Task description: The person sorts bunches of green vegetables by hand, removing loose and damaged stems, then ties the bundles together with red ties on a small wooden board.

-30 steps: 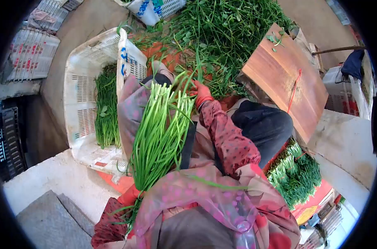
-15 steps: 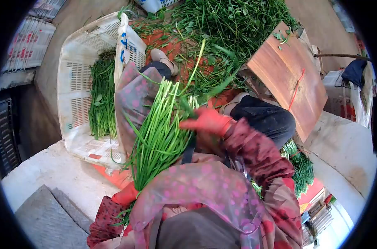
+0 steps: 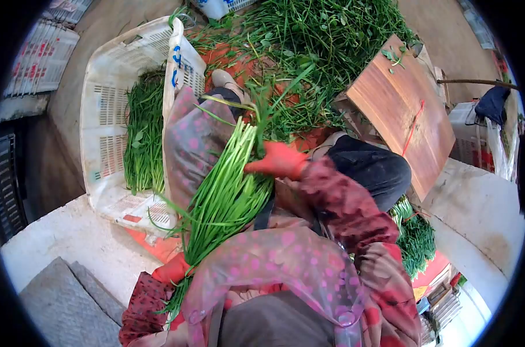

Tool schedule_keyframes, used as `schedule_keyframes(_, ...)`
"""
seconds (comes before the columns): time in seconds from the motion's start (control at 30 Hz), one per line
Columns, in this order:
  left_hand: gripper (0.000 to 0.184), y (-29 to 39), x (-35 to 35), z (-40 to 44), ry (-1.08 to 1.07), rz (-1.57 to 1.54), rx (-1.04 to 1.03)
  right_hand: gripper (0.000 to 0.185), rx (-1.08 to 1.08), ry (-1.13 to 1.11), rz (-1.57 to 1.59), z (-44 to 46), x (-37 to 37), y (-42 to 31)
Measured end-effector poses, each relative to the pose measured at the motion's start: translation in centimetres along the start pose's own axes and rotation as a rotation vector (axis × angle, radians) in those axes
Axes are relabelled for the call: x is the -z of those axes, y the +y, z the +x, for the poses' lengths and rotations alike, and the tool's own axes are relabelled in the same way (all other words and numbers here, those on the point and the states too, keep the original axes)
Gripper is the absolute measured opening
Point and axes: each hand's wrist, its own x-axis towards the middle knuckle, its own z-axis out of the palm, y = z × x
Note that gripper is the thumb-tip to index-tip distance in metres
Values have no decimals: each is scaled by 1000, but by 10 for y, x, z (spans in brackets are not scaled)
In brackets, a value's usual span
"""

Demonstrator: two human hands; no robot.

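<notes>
A bundle of long green stems (image 3: 222,199) with paler cut ends lies slantwise across my lap, those ends pointing away from me. My left hand (image 3: 173,269), in a red glove, is closed around its lower, leafy end. Also red-gloved, my right hand (image 3: 281,161) is at the upper right side of the bundle, thumb against the stems and fingers closed on some loose green stems (image 3: 261,124). These stick up past the bundle's pale ends and are slightly blurred. A see-through apron with pink dots (image 3: 274,254) covers my lap.
At the left, a white plastic crate (image 3: 105,124) holds more green stems (image 3: 144,139). A large heap of loose greens (image 3: 326,43) lies ahead. To the right are a tilted wooden board (image 3: 404,115) and tied bundles of greens (image 3: 417,243).
My right hand has shifted a little left and up along the bundle. A long pale stem that stood upright near it now lies lower, toward the left.
</notes>
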Motion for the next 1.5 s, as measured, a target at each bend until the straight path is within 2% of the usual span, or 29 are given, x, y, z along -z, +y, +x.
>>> schedule_keyframes(0.03, 45, -1, 4, -2, 10, 54, 25, 61, 148, 80, -31, 29, -29, 33)
schedule_keyframes(0.1, 43, 3, 3, -6, 30, 106, 51, 56, -86, 106, 95, 32, -16, 17)
schedule_keyframes(0.17, 40, 12, -6, -10, 83, 25, 93, 45, -72, 457, 282, 65, -3, 79)
schedule_keyframes(0.23, 39, 2, -2, -10, 99, 26, 84, 36, -237, 513, 546, 63, 42, 109)
schedule_keyframes(0.3, 38, 4, -4, -9, 108, 28, 77, 33, -218, 354, 711, 35, 71, 88)
schedule_keyframes(0.33, 38, 14, -11, -8, 121, 48, 37, 39, -185, 220, 737, 29, 75, 75)
schedule_keyframes(0.4, 37, 35, -16, -4, 131, 72, -7, 47, -130, 84, 630, -4, 60, 2)
schedule_keyframes(0.43, 35, 48, -15, -1, 209, 255, 54, 44, 109, 239, 290, 43, 11, 26)
schedule_keyframes(0.47, 33, 62, -15, 0, 297, 435, 113, 40, 142, 296, 421, 55, 8, 28)
schedule_keyframes(0.5, 33, 80, -14, 0, 302, 443, 108, 36, 178, 350, 549, 66, 13, 26)
schedule_keyframes(0.57, 36, 113, -18, -7, 427, 635, -95, 27, 218, 330, 926, 54, 46, 0)
schedule_keyframes(0.6, 36, 129, -22, -8, 429, 639, -92, 22, 239, 440, 1020, 53, 59, -8)
schedule_keyframes(0.67, 48, 154, -29, -2, 726, 1237, -288, 14, 288, 421, 1329, 68, 89, 7)
schedule_keyframes(0.7, 48, 154, -26, 2, 730, 1241, -296, 12, 335, 387, 1534, 83, 99, 26)
schedule_keyframes(0.77, 59, 144, -6, 18, 872, 1474, -655, 12, 268, 459, 1766, 85, 121, 48)
schedule_keyframes(0.8, 72, 128, 11, 23, 924, 1598, -550, 15, 240, 474, 1786, 87, 126, 66)
schedule_keyframes(0.83, 72, 120, 13, 29, 925, 1602, -549, 18, 201, 462, 1689, 81, 126, 77)
schedule_keyframes(0.9, 84, 106, 15, 36, 1006, 1812, -294, 22, 91, 499, 1466, 65, 114, 97)
schedule_keyframes(0.97, 89, 91, 13, 41, 984, 1843, -221, 30, -53, 472, 1126, 37, 96, 95)
schedule_keyframes(1.03, 88, 79, 14, 46, 997, 1995, -229, 38, -11, 411, 1015, 15, 83, 80)
schedule_keyframes(1.07, 88, 77, 11, 46, 991, 1977, -232, 38, -14, 414, 1017, 4, 77, 69)
schedule_keyframes(1.13, 89, 68, 13, 48, 987, 1938, -219, 42, 269, 409, 930, -15, 65, 50)
schedule_keyframes(1.23, 92, 58, 11, 48, 973, 1880, -202, 45, 252, 367, 1108, -33, 64, 53)
schedule_keyframes(1.3, 94, 56, 10, 47, 975, 1864, -193, 47, 246, 362, 1050, -36, 56, 50)
schedule_keyframes(1.37, 97, 54, 6, 44, 925, 1831, -128, 55, 467, 441, 343, -30, 35, 48)
schedule_keyframes(1.4, 97, 54, 5, 43, 927, 1829, -129, 64, 372, 531, -56, -37, 30, 30)
schedule_keyframes(1.43, 98, 54, 3, 41, 926, 1846, -129, 72, 428, 448, -222, -47, 37, 0)
schedule_keyframes(1.5, 98, 52, 4, 37, 930, 1861, -128, 55, 601, 552, -410, -33, 27, -11)
